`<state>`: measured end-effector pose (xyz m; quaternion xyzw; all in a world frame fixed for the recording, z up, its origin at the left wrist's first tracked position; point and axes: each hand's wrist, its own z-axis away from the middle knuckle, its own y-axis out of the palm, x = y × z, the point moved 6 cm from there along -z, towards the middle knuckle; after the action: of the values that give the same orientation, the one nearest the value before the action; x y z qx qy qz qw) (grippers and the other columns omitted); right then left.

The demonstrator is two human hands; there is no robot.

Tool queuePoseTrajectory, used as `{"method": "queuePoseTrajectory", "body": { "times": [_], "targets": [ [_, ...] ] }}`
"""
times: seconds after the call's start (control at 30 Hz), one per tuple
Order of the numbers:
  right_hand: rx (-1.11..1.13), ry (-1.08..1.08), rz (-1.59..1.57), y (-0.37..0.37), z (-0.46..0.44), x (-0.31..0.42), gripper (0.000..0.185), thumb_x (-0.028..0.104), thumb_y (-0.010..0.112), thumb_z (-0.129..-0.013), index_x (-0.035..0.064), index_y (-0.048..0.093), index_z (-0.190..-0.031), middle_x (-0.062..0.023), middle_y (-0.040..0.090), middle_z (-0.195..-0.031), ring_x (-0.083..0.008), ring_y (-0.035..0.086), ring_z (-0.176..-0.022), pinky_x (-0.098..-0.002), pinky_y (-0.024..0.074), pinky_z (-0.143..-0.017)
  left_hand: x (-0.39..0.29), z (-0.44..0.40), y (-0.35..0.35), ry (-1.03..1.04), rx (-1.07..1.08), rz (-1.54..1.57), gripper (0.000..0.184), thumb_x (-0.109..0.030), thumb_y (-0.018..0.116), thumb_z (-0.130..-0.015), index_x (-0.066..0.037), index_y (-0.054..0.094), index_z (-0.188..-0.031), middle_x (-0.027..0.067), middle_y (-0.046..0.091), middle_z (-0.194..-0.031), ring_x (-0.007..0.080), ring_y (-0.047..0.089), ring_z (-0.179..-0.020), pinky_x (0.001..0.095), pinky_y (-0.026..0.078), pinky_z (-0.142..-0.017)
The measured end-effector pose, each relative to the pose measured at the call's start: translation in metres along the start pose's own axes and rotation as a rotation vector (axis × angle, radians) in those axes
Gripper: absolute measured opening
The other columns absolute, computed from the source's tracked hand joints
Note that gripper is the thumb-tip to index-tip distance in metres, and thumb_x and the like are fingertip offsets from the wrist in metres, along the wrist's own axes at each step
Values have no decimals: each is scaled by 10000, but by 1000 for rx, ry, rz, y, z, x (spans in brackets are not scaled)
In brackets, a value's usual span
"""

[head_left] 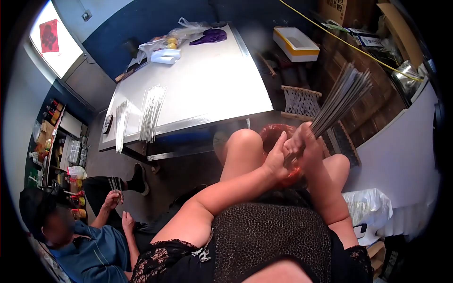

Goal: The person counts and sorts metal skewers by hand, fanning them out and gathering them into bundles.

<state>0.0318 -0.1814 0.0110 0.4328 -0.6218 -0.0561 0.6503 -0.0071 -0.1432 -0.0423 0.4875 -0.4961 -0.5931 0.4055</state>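
A thick bundle of thin metal skewers (342, 99) slants up to the right from my right hand (306, 144), which is closed around its lower part. My left hand (279, 158) meets the lower end from the other side, its thumb raised and its other fingers partly hidden against the bundle and my right hand. Below both hands, between my knees, sits a red plastic-lined container (278, 132), mostly covered by my arms. Two more groups of skewers lie on the white table: a narrow one (121, 126) and a wider one (152, 115), both reaching over its near edge.
A person (94, 245) at my left holds a few skewers. The white table (212, 80) bears plastic bags (184, 33), a purple bag (208, 36) and a phone (107, 124). Beyond my knees are a woven stool (302, 101) and a yellow-white bin (296, 45).
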Motion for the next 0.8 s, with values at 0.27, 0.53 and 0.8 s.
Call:
{"method": "queuePoseTrajectory", "body": {
  "times": [0.27,0.53,0.8],
  "targets": [
    [-33,116,352,-11,9,-25,245,177,571,-887,64,491,-685,22,429,-521,-62,374,-411,-212,275,-377,-30,11,-40,182,-88,-695,424,-137,461,-894,-51,344,-1292,93,491,-1202,190,468,-1135,317,377,-959],
    [15,199,797,-54,19,-74,230,175,623,-841,-6,583,-978,-11,599,-844,-81,537,-766,-246,453,-689,-85,-2,33,283,9,-857,707,-92,646,-798,-73,216,-1359,128,471,-1223,205,469,-1139,359,390,-958],
    [31,334,836,-37,26,-74,239,170,609,-845,-21,582,-986,-36,618,-852,-98,541,-765,-264,448,-713,-88,-13,11,441,-161,-768,259,-207,581,-879,-72,460,-1064,24,526,-675,125,556,-591,250,480,-548]
  ]
}}
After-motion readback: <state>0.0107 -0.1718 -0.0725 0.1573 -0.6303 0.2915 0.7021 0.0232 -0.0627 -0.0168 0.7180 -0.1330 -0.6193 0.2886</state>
